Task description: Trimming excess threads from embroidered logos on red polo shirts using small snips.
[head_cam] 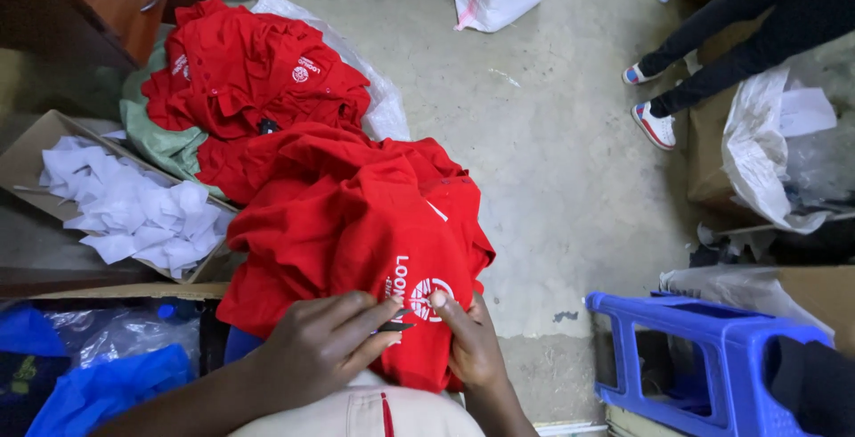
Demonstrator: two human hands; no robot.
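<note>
In the head view, a red shirt (356, 232) is draped over the person's lap, its white printed emblem (426, 294) turned up between the two hands. The left hand (316, 348) is closed around a small dark tool (392, 321), apparently thread snips, whose tip is pointed at the emblem; the right hand (472, 339) is pinched on the fabric just beside the emblem, the thumb pressed on the print. Both grips are therefore narrow, one holding the tool, the other holding the cloth. A slip is judged possible here: the tool's tip lies very near the right thumb, so the thumb could be nicked if the fabric is tugged, and the print or the knit could be cut if a loose thread is taken too close. The shirt hangs partly off the lap, so it could be dragged toward the concrete floor (552, 134) and soiled. Behind it a pile of red shirts (249, 81) rests on a clear bag, beside a cardboard box of white paper scraps (134, 210). A blue plastic stool (704, 348) stands at the right, and another person's legs (712, 54) are seen well apart at the upper right.
</note>
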